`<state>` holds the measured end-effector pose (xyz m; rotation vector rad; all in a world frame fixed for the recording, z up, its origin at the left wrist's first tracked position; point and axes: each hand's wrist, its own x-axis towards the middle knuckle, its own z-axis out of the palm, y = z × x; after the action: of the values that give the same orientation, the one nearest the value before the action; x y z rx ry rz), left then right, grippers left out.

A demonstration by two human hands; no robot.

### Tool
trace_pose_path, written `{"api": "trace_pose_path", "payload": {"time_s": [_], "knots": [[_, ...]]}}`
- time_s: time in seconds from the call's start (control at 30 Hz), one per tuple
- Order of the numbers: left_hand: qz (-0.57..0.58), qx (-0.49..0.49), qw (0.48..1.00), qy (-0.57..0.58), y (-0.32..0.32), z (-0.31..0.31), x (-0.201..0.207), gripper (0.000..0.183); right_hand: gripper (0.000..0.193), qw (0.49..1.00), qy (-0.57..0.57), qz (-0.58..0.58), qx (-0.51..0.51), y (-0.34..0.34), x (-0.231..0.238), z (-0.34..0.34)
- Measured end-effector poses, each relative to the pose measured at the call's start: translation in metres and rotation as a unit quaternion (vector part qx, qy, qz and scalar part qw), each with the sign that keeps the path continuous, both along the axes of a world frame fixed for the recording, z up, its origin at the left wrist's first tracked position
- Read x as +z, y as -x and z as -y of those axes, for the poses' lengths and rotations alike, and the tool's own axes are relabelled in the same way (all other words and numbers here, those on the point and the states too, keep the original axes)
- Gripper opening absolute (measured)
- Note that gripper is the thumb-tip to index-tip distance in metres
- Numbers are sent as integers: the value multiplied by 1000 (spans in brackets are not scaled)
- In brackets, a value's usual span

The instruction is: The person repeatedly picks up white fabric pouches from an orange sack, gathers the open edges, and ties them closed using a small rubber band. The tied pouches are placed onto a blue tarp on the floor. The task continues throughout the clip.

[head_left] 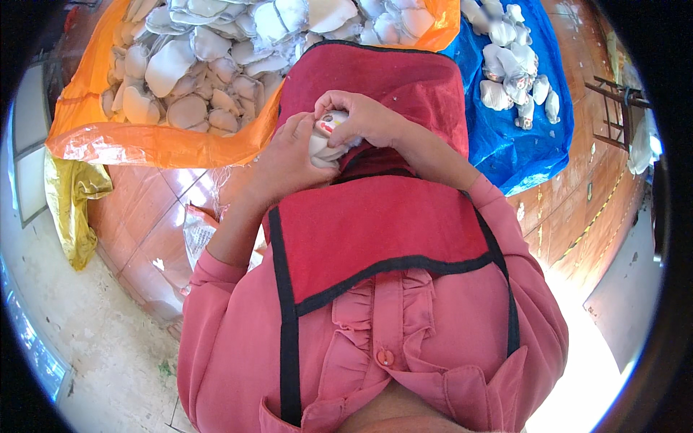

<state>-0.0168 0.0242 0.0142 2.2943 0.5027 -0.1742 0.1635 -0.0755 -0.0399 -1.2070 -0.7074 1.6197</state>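
Over my lap, both hands hold one small white fabric piece with a red and yellow patch on its upper side. It looks like a soft toy part, though its exact kind is hard to make out. My left hand wraps round it from the left, fingers curled over the top. From the right, my right hand pinches the patterned part between thumb and fingers. The fingers partly cover the piece. A red apron with black edging lies beneath my hands.
An orange sheet or sack at the far left holds a heap of flat white fabric pieces. At the far right, a blue sack bears several rumpled white pieces. Yellow plastic lies at left; a dark rack stands at right.
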Motion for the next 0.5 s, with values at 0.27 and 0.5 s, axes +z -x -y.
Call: {"api": "trace_pose_path", "payload": {"time_s": [0.27,0.5], "knots": [[43,8,995,87,4,-12,-10,76,46,992,38,-113,-31,-3,-16,-4],[81,84,989,91,12,-14,-28,65,38,974,87,-203,-42,-9,-32,-11]]}}
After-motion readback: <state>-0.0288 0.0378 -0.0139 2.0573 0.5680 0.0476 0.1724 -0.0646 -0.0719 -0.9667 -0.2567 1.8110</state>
